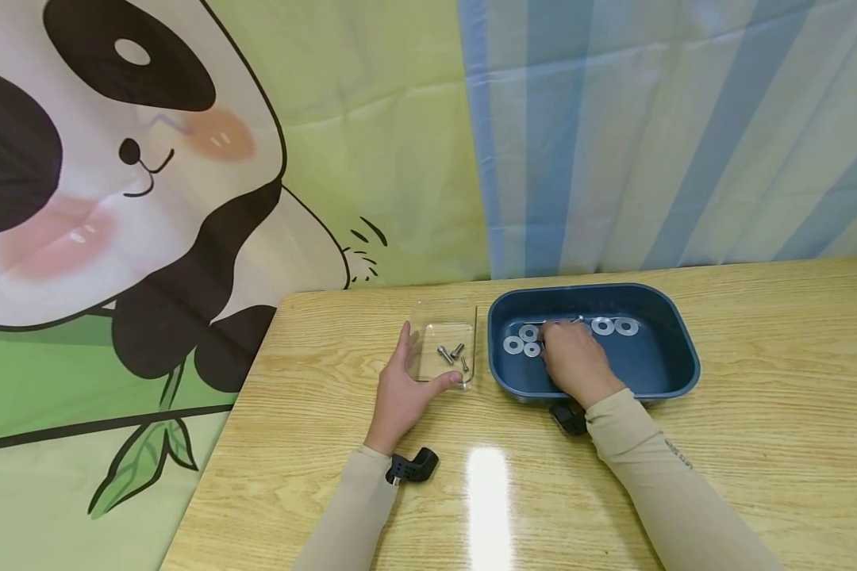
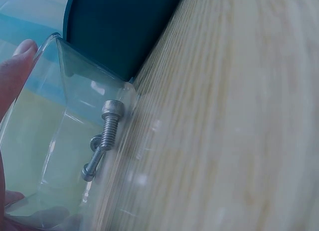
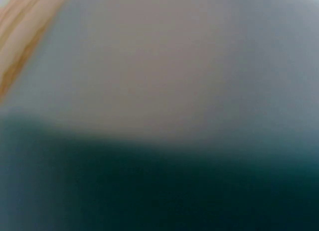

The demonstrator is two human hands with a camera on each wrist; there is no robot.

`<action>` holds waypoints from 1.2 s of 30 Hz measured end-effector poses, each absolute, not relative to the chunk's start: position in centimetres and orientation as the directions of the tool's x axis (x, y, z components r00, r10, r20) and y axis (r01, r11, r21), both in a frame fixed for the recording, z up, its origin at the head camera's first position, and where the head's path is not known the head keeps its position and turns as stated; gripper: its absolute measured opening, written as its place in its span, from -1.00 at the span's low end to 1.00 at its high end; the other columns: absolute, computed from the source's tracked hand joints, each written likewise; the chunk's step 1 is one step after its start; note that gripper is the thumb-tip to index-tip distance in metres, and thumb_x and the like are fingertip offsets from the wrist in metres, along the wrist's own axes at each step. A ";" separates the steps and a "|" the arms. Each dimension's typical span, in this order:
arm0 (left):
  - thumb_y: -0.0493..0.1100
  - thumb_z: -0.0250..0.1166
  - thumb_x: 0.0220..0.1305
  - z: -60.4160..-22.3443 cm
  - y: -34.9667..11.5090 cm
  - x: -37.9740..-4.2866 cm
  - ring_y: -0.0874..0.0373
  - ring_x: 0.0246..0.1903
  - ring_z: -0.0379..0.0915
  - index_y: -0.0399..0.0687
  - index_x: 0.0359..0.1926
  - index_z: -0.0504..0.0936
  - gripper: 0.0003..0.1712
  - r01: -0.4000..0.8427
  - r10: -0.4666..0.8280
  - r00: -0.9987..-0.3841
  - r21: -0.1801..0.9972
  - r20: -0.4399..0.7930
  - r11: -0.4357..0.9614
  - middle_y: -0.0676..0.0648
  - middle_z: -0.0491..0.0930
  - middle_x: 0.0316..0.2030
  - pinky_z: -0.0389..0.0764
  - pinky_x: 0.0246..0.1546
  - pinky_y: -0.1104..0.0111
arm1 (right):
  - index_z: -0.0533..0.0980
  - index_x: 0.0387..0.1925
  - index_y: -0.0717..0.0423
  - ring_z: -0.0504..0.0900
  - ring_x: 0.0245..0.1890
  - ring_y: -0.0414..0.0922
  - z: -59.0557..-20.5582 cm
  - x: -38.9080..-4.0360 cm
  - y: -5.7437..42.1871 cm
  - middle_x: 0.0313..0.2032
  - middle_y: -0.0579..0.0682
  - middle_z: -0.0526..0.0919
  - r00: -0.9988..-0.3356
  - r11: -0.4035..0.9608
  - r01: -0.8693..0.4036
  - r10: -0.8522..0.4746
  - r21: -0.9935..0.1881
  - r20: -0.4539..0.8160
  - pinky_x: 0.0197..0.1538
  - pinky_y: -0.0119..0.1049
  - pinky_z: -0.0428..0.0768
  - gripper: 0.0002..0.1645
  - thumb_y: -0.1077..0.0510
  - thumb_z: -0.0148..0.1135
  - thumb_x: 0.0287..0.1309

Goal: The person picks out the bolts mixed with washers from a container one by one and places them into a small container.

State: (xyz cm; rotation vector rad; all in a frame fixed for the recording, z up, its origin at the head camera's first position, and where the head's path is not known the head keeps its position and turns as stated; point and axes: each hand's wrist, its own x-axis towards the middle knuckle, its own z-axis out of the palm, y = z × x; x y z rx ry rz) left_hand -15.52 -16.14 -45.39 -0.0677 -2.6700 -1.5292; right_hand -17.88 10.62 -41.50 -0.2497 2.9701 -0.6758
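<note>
My left hand [image 1: 403, 395] holds a clear plastic box [image 1: 439, 313] on the table, fingers along its left side and thumb over its near right corner. Inside lie 3 silver bolts [image 1: 445, 354]; in the left wrist view the largest is a socket head bolt [image 2: 111, 124]. My right hand [image 1: 577, 363] reaches down into a dark blue tray [image 1: 667, 349], its fingertips low among metal parts and mostly hidden by the hand. I cannot tell what they hold. Flat washers [image 1: 513, 345] lie left of that hand, more washers [image 1: 603, 326] to its right. A small screw [image 1: 578, 319] shows just beyond the fingers.
The tray stands just right of the clear box on a wooden table [image 1: 771, 412]. Behind the table's back edge hangs a printed curtain [image 1: 400, 159] with a panda. Each wrist wears a black camera mount [image 1: 416, 466]. The right wrist view is blurred by the tray's wall.
</note>
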 end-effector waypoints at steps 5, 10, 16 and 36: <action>0.32 0.58 -0.10 -45.5 -16.1 -15.6 0.06 0.40 0.26 0.18 0.62 -0.12 0.43 0.074 0.010 -0.997 0.863 0.080 0.500 -0.08 0.31 0.44 0.19 0.42 0.05 | 0.60 0.03 0.39 0.57 0.01 0.33 -41.6 -17.9 10.7 -0.06 0.37 0.64 -0.982 0.890 -0.144 -0.183 -0.432 -0.050 0.01 0.17 0.59 -0.71 0.39 0.16 0.32; 0.34 0.57 -0.10 -45.6 -16.1 -15.6 0.09 0.40 0.25 0.19 0.62 -0.12 0.43 0.073 0.009 -0.997 0.861 0.079 0.503 -0.04 0.30 0.45 0.21 0.42 0.07 | 0.58 0.05 0.38 0.57 -0.01 0.33 -41.6 -17.9 10.8 -0.06 0.38 0.63 -0.980 0.888 -0.144 -0.189 -0.437 -0.060 -0.01 0.16 0.58 -0.66 0.43 -0.05 0.39; 0.33 0.57 -0.10 -45.6 -16.2 -15.5 0.08 0.40 0.26 0.15 0.62 -0.12 0.43 0.077 0.009 -0.996 0.859 0.083 0.506 -0.04 0.30 0.45 0.23 0.41 0.06 | 0.56 0.05 0.37 0.58 -0.05 0.31 -41.6 -17.7 10.7 -0.08 0.38 0.62 -0.980 0.879 -0.155 -0.196 -0.451 -0.043 -0.01 0.17 0.58 -0.66 0.47 -0.05 0.37; 0.31 0.59 -0.11 -45.5 -16.2 -15.5 0.06 0.39 0.27 0.10 0.63 -0.11 0.44 0.079 0.011 -0.996 0.863 0.084 0.499 -0.06 0.31 0.45 0.22 0.41 0.03 | 0.59 0.04 0.36 0.57 -0.08 0.30 -41.6 -17.7 10.7 -0.15 0.34 0.61 -0.983 0.866 -0.180 -0.177 -0.467 0.049 -0.02 0.16 0.58 -0.67 0.44 0.01 0.35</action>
